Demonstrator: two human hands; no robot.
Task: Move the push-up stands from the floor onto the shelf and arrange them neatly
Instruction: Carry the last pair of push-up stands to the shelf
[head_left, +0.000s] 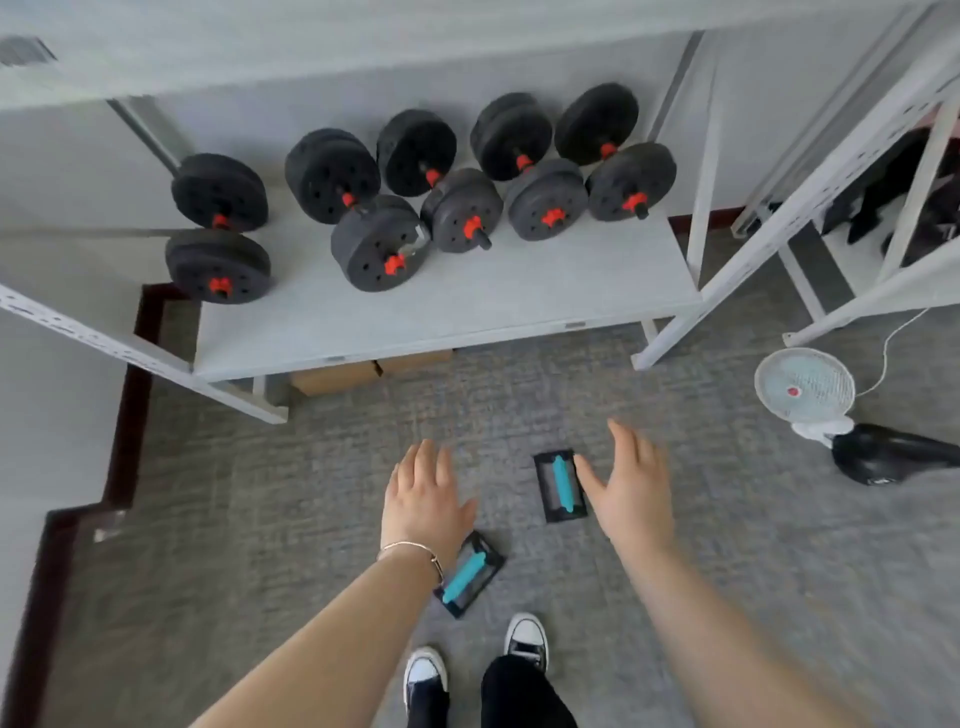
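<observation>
I saw grey carpet (675, 519) below a white shelf (467, 306) loaded with black dumbbells (415, 192). My left hand (423, 499) and right hand (631, 488) hung spread and empty. Both push-up stands lay on the floor: one (561, 486) beside my right thumb, the other (472, 574) under my left wrist. A small fan (804, 387) stood right.
</observation>
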